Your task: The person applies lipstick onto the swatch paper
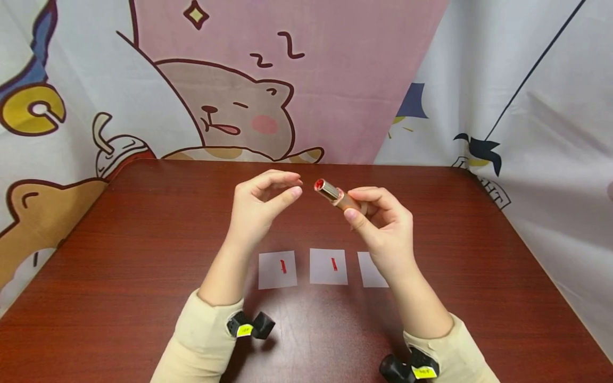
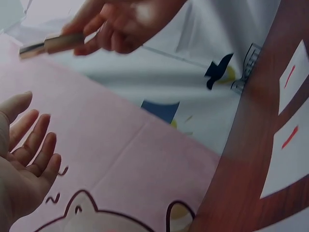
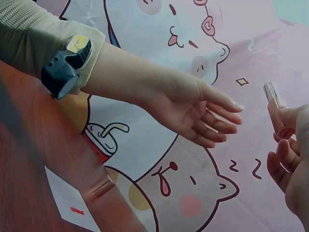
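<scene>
A lipstick in a gold tube (image 1: pixel 329 190) is pinched between the thumb and fingers of my right hand (image 1: pixel 390 226). Its open end, red inside, points up and left toward my left hand (image 1: pixel 258 207). That hand is raised beside it, palm inward, fingers loosely bent around nothing, a small gap from the tube. The left wrist view shows the gold lipstick (image 2: pixel 53 44) from the side. On the table below lie white paper cards: the left card (image 1: pixel 268 271) and middle card (image 1: pixel 321 271) each bear a short red stroke. My right hand partly covers the right card (image 1: pixel 371 268).
A gold cylinder (image 3: pixel 102 186) lies on the table behind a card in the right wrist view; in the head view it is hidden. Around the dark red wooden table (image 1: pixel 143 239) hangs a printed cloth (image 1: pixel 359 80). Each sleeved wrist wears a small black camera (image 1: pixel 251 324).
</scene>
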A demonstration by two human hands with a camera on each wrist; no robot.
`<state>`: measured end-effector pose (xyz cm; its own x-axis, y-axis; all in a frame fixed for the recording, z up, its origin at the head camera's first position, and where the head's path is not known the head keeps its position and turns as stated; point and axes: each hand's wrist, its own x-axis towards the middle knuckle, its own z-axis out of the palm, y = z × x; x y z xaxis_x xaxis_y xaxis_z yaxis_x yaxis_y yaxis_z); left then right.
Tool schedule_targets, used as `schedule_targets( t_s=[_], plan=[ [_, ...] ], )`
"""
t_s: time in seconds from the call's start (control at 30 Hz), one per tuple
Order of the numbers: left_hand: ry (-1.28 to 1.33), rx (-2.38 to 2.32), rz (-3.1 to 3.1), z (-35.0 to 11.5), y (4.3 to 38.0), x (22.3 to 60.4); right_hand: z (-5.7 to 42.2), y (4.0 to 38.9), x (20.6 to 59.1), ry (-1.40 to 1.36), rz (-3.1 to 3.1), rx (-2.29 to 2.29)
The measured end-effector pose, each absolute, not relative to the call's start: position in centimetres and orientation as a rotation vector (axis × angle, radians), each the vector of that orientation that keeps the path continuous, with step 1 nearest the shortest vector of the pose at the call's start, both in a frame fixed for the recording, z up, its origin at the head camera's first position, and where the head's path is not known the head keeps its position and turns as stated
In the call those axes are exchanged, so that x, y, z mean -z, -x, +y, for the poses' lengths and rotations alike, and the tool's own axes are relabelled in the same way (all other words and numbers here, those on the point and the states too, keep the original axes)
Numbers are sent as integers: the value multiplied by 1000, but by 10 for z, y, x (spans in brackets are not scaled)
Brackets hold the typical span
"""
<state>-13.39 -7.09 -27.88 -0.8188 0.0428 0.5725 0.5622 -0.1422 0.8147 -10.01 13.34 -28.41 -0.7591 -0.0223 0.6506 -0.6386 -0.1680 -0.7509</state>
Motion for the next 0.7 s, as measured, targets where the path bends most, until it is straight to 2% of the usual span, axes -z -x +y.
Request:
schedule_targets(
  t_s=[0.7],
  plan=[
    [342,1968,-2045,-124,157,295,134,101,284,-746,-1688,-1987]
  ],
)
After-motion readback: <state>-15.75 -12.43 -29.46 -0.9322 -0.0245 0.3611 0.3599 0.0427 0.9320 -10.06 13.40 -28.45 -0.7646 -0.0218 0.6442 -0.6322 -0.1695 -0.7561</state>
